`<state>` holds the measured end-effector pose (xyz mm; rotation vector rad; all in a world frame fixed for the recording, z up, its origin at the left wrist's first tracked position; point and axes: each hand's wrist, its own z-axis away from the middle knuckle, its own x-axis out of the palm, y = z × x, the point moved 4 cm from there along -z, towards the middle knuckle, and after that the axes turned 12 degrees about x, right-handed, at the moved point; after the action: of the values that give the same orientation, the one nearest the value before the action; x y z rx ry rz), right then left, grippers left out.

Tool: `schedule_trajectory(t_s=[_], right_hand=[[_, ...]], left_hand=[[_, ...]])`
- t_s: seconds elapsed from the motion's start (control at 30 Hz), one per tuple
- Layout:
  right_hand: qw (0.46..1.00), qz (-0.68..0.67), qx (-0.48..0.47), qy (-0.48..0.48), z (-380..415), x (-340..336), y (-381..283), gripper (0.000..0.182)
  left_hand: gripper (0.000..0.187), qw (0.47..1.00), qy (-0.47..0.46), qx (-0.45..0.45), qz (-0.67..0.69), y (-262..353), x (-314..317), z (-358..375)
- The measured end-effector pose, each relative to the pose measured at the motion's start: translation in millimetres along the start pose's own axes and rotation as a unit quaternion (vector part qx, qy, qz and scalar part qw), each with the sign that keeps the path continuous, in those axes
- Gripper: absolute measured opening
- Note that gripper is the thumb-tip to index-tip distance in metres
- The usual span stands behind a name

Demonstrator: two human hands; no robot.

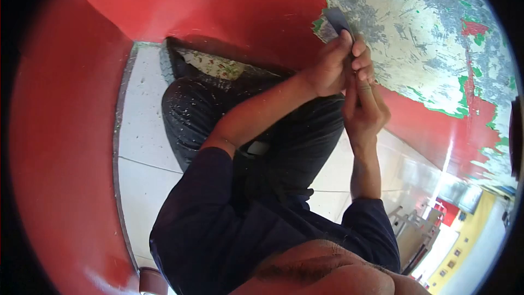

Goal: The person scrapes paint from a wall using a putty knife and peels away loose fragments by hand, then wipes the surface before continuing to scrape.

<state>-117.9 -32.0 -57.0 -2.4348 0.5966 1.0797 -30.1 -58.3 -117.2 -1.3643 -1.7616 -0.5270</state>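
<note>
A flat scraper (338,20) with a grey blade is held up against the wall, its blade edge at the border between red paint and bare plaster. My left hand (331,65) is closed round it, thumb pressed along the blade and fingers curled over the other side. Just below, my right hand (367,106) grips the lower end, which the fingers mostly hide. The scraped wall patch (409,38) shows grey-white plaster with green paint edges, and red paint (245,11) surrounds it.
My bent legs (188,114) in dark trousers are close to the wall, dusted with flakes. Paint chips (218,66) lie between my legs and the wall. White floor tiles (144,131) carry crumbs. Another red wall (65,131) stands at left; metal-framed items (417,229) are at lower right.
</note>
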Motion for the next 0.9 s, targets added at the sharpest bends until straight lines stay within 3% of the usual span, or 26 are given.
schedule_trajectory(t_s=[0.07,0.17,0.3,0.33,0.43,0.47,0.57,0.7,0.77,0.8,0.9], right_hand=[[1.000,0.008,-0.010,-0.008,0.8,2.7,3.3,0.028],[0.997,0.043,0.019,-0.060,8.2,-1.9,5.5,0.028],[0.997,0.050,0.006,-0.052,-1.0,-6.1,-1.5,0.030],[0.997,0.048,0.003,-0.054,4.0,-10.9,5.7,0.030],[0.999,0.010,0.007,-0.035,8.0,1.5,11.1,0.030],[0.999,0.011,0.018,-0.039,4.8,10.3,4.0,0.030],[0.998,0.024,0.008,-0.050,6.1,7.8,7.6,0.027],[0.997,0.023,0.038,-0.056,13.0,10.4,17.1,0.022],[0.998,0.017,0.008,-0.059,9.0,17.7,11.5,0.020],[0.993,0.047,0.050,-0.100,8.0,16.2,8.7,0.019],[0.996,0.021,0.050,-0.074,19.9,4.6,17.8,0.021]], left_hand=[[0.043,0.999,-0.034,0.009,-0.010,2.4,-4.3,-0.5],[0.043,0.999,0.037,-0.019,0.018,-8.2,-6.9,13.8],[0.040,0.999,0.009,0.031,0.044,-1.0,-12.3,11.4],[0.039,0.998,0.036,0.006,0.059,-3.9,-14.1,17.8],[0.035,0.995,0.093,0.002,-0.039,-11.1,-3.5,25.4],[0.030,0.996,0.072,0.041,-0.036,-4.7,-16.3,24.5],[0.026,0.997,0.043,0.022,-0.058,2.9,-24.6,28.0],[0.023,0.995,0.086,0.047,-0.006,-17.6,-24.1,29.7],[0.024,0.996,0.074,0.042,0.006,-10.6,-30.5,33.8],[0.024,0.997,0.063,0.039,-0.007,-4.7,-29.6,30.6],[0.026,0.995,0.097,0.029,-0.004,-12.0,-28.2,37.5]])
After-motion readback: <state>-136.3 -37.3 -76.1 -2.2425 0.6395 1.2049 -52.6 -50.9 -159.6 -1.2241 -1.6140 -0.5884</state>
